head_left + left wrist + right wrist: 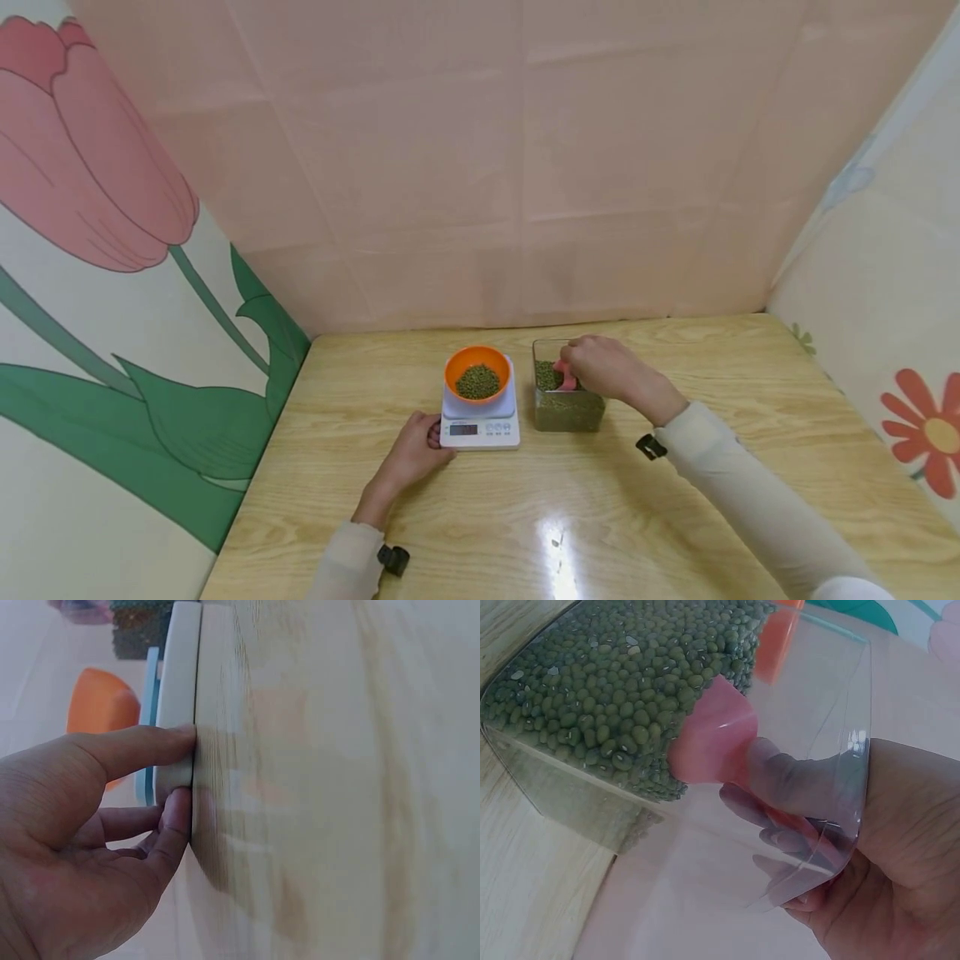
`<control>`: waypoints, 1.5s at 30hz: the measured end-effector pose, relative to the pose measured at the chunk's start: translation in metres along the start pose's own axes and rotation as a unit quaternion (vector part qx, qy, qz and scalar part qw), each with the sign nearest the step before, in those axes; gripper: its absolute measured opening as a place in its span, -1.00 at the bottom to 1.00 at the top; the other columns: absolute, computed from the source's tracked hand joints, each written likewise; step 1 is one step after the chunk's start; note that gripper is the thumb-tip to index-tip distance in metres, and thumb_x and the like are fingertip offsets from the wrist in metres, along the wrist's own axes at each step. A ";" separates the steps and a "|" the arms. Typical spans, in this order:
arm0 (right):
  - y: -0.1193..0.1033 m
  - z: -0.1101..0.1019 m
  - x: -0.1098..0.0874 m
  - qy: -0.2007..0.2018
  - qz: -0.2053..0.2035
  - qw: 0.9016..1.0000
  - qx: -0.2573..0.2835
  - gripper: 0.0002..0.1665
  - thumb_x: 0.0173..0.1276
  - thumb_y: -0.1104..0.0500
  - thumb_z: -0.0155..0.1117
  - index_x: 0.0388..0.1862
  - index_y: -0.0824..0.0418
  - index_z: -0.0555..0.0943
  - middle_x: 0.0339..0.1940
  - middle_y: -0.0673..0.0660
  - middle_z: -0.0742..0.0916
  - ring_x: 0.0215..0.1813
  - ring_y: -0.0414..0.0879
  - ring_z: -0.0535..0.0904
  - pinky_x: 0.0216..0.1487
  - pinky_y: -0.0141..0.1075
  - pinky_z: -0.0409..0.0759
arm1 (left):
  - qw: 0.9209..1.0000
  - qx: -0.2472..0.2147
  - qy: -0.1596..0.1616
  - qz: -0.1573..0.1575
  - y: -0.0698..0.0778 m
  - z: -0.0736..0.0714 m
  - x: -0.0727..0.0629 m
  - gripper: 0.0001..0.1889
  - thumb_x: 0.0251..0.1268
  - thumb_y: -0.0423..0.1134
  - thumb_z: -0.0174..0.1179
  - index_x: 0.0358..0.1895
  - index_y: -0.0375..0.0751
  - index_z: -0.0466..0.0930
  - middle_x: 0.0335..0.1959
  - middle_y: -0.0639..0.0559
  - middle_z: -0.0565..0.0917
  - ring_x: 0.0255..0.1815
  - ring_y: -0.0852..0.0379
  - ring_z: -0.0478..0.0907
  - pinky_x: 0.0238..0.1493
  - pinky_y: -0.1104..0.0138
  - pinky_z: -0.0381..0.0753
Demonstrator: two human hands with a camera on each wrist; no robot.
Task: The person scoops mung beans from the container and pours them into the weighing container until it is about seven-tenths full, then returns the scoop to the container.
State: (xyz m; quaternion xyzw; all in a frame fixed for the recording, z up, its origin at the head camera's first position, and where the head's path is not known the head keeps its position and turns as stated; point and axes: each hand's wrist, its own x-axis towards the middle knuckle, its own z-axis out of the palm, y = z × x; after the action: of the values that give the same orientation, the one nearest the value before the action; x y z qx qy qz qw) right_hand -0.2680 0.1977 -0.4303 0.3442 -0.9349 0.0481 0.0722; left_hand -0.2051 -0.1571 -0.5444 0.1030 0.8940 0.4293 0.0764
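Note:
A white digital kitchen scale (480, 425) stands on the table, carrying an orange bowl (451, 377) that holds some green mung beans (477, 382). My left hand (416, 448) grips the scale's front left corner; in the left wrist view the thumb and curled fingers (176, 814) press its edges. Right beside the scale is a clear rectangular container (567, 414) partly filled with mung beans (630, 697). My right hand (607, 367) reaches into it and holds a pink scoop (718, 739) by its handle. The scoop's head is dug into the bean surface.
The wooden table (337, 367) ends at a pink cloth-like backdrop (517, 167). A tulip picture (97, 150) covers the left wall and a red flower (930, 433) decorates the right one. Small dark specks (557, 543) lie near the front of the table.

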 end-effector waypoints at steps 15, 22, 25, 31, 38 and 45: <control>0.004 0.000 -0.003 -0.018 -0.002 1.000 0.025 -0.73 0.46 0.36 0.39 -0.48 0.18 0.65 -0.51 -0.04 0.59 -0.49 -0.21 0.42 -0.45 -0.32 0.39 | 1.000 0.022 -0.001 0.009 -0.003 0.001 0.001 -0.37 0.17 -0.38 0.54 0.31 -0.53 0.57 -0.08 -0.14 0.51 -0.13 0.10 0.42 -0.20 0.47 0.49; 0.006 0.002 -0.003 -0.029 0.006 0.999 0.039 -0.74 0.50 0.33 0.37 -0.46 0.19 0.67 -0.49 -0.04 0.62 -0.47 -0.21 0.42 -0.43 -0.32 0.40 | 1.000 0.017 -0.001 0.004 -0.002 0.000 0.001 -0.38 0.17 -0.38 0.55 0.30 -0.53 0.57 -0.08 -0.14 0.50 -0.13 0.10 0.43 -0.20 0.47 0.49; 0.008 0.002 -0.003 -0.034 0.007 0.999 0.041 -0.76 0.50 0.32 0.37 -0.44 0.18 0.68 -0.48 -0.03 0.62 -0.47 -0.20 0.42 -0.42 -0.31 0.40 | 1.000 0.015 -0.002 0.000 -0.002 0.000 0.001 -0.37 0.17 -0.38 0.55 0.30 -0.53 0.57 -0.08 -0.13 0.50 -0.13 0.10 0.43 -0.20 0.47 0.50; 0.009 0.002 -0.003 -0.034 0.005 0.999 0.042 -0.78 0.49 0.31 0.38 -0.41 0.17 0.68 -0.47 -0.03 0.63 -0.46 -0.20 0.42 -0.41 -0.30 0.41 | 1.000 0.016 0.001 -0.001 -0.001 0.000 0.001 -0.39 0.18 -0.37 0.55 0.29 -0.52 0.59 -0.08 -0.14 0.50 -0.14 0.11 0.43 -0.20 0.47 0.48; 0.010 0.002 -0.004 -0.030 0.010 0.998 0.051 -0.73 0.48 0.35 0.38 -0.46 0.12 0.67 -0.42 -0.01 0.68 -0.42 -0.21 0.49 -0.38 -0.29 0.50 | 1.000 0.010 0.000 0.006 -0.001 0.000 0.000 -0.40 0.16 -0.39 0.55 0.27 -0.54 0.58 -0.09 -0.18 0.50 -0.15 0.09 0.44 -0.20 0.47 0.48; 0.012 0.000 -0.007 -0.012 0.000 0.998 0.054 -0.75 0.40 0.47 0.38 -0.35 0.14 0.75 -0.31 0.03 0.76 -0.28 -0.12 0.68 -0.29 -0.23 0.67 | 1.000 0.008 -0.003 -0.002 -0.001 0.000 0.000 -0.39 0.18 -0.38 0.54 0.28 -0.54 0.57 -0.08 -0.15 0.50 -0.15 0.10 0.44 -0.20 0.46 0.50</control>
State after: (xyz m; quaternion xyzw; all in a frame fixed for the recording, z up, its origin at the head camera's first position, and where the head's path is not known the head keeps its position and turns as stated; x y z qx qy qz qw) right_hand -0.2707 0.2107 -0.4323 0.3483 -0.9316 0.0947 0.0421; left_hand -0.2057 -0.1577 -0.5445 0.1030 0.8972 0.4221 0.0793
